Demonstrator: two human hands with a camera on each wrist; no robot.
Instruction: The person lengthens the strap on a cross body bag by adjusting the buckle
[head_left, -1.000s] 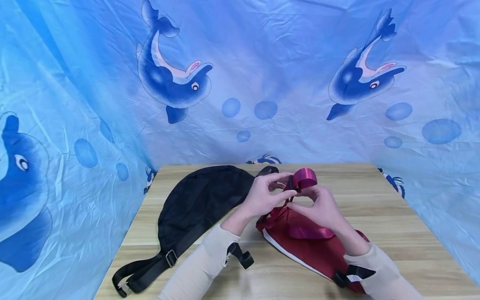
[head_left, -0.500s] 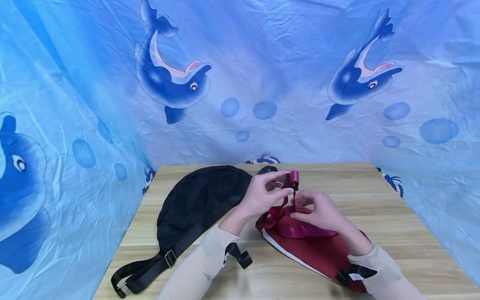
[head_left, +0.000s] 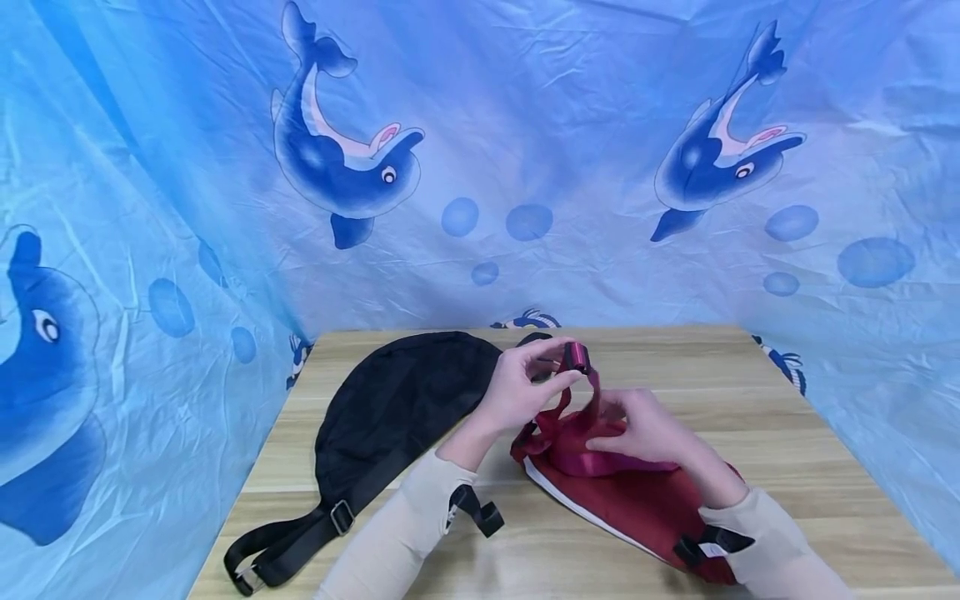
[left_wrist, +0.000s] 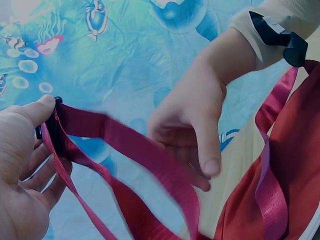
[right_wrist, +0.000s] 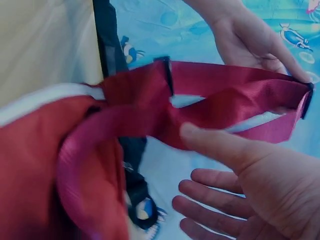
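Note:
My left hand (head_left: 517, 392) pinches a black strap buckle (left_wrist: 56, 125) between thumb and fingers, holding it above the bag. A magenta webbing strap (right_wrist: 230, 100) runs through that buckle and hangs in loops toward the red bag (head_left: 637, 512). The bag lies on the table with white trim along its near edge. Beside the strap is my right hand (head_left: 645, 429), its fingers apart and loosely bent. In the right wrist view its thumb (right_wrist: 220, 145) lies close against the strap; whether it touches is unclear. The right hand grips nothing.
A black bag (head_left: 405, 400) lies to the left, its black strap and metal buckle (head_left: 342, 517) toward the near left. Both rest on a wooden table (head_left: 810, 467). Blue dolphin-print curtains (head_left: 600, 125) surround the table at the back and sides.
The strap loop over the buckle has shrunk from a wide curl to a small fold. My right hand has moved from beside the buckle down and slightly right, off the upper strap.

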